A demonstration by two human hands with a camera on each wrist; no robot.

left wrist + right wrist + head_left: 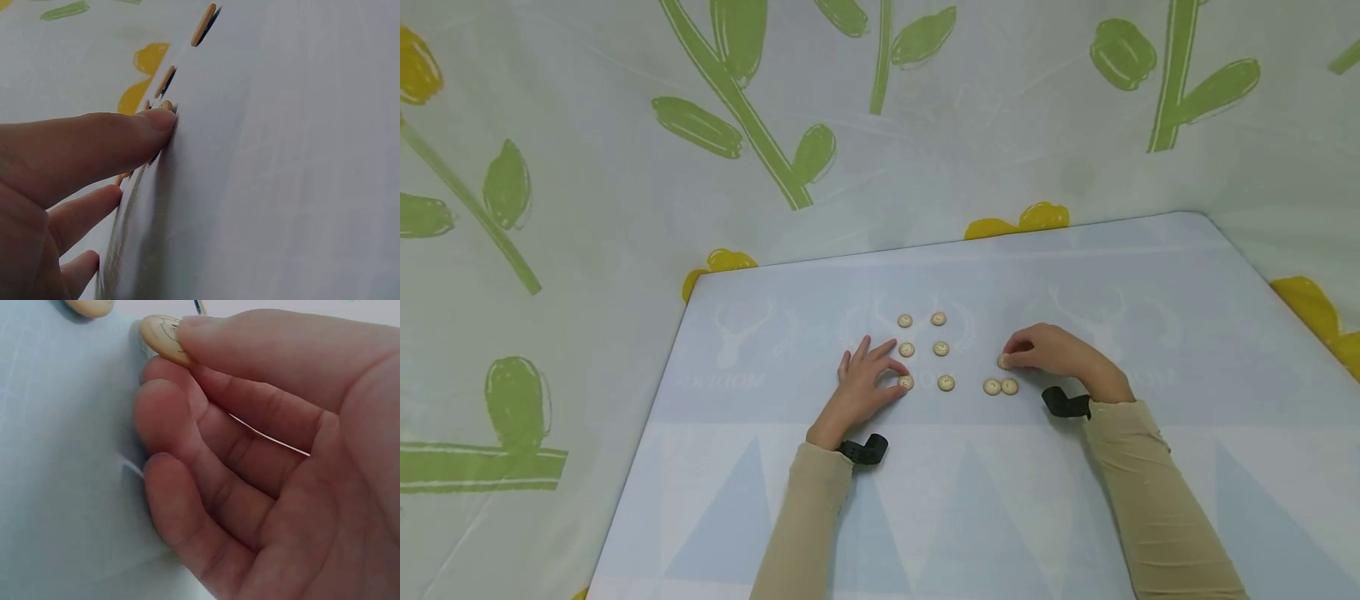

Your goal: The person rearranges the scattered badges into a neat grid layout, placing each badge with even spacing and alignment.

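Overall, flowered cloth [595,183] surrounds a pale patterned table [647,508]; the far edge and both far corners show, the near edge is out of view. Tan sleeves [1157,492] reach in from the near side, with a black device [867,450] at each wrist.

Left hand [863,390]: thumb and forefinger nearly closed, pinching the corner button [906,382]; other fingers spread toward the far edge. Right hand [1054,350]: thumb and forefinger pinch a tilted button [161,339], remaining fingers loosely curled. Whether that button touches the table: cannot tell.

Buttons, nine in all. Six, counting the left hand's, form two columns of three running toward the far edge. A touching pair [1001,387] lies toward the right edge, just nearside of the right hand.

Step in hand (judged): positioning buttons singly by fingertip, the left hand steadying or adjusting its own. Next move (judged): calls for a light right-hand pinch, clearance from the pair and a flat set-down; left fingers should release without dragging.
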